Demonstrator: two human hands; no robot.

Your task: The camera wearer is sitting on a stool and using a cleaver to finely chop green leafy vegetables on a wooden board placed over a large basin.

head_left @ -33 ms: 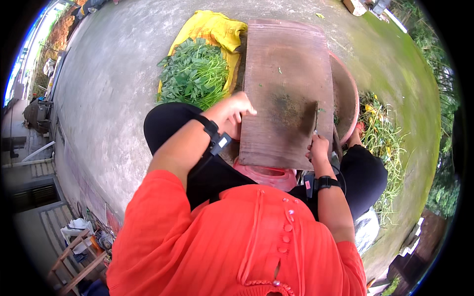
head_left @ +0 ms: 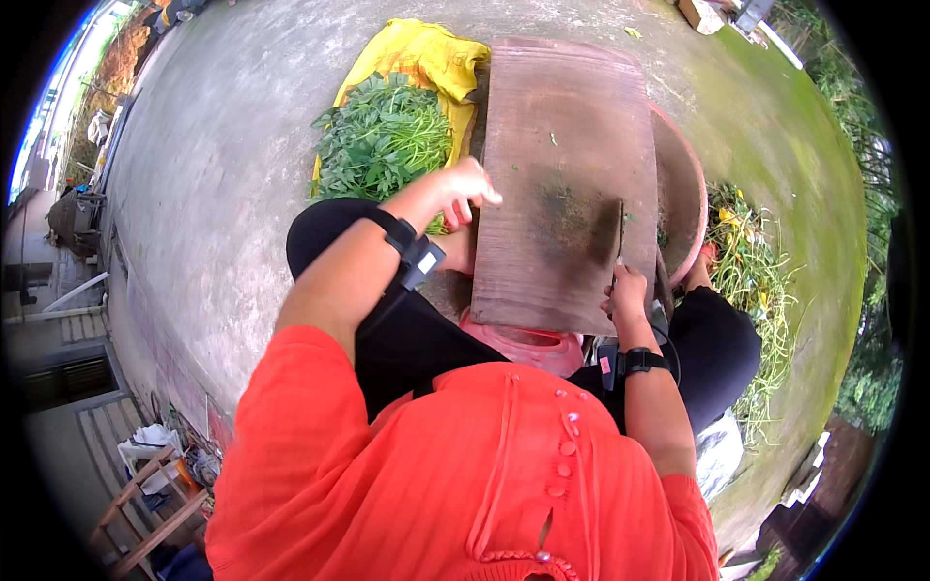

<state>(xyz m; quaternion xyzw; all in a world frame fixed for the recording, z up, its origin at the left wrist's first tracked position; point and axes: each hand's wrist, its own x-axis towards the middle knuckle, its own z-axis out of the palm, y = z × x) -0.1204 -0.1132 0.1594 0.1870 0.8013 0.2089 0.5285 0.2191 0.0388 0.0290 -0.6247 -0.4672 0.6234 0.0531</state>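
Observation:
My right hand (head_left: 628, 288) grips the handle of a knife, whose dark blade (head_left: 621, 230) points away from me over the right part of a wooden board (head_left: 572, 116). Seen nearly edge-on, the blade shows as a thin upright line. Chopped green bits (head_left: 557, 203) are scattered on the board's middle. My left hand (head_left: 467, 189) hovers at the board's left edge with loosely bent fingers apart and nothing seen in them. Just beyond it, a heap of leafy green stems (head_left: 383, 140) lies on a yellow sack (head_left: 412, 48).
A round pinkish tub (head_left: 696, 184) sits partly under the board's right side. Stringy stems with yellow leaves (head_left: 751, 257) lie on the concrete ground (head_left: 213, 194) farther right. Under the board's near edge is a pink plastic thing (head_left: 533, 349). My knees flank the board.
My left hand has shifted slightly up and to the left, off toward the greens. My right hand and the knife have stayed in place.

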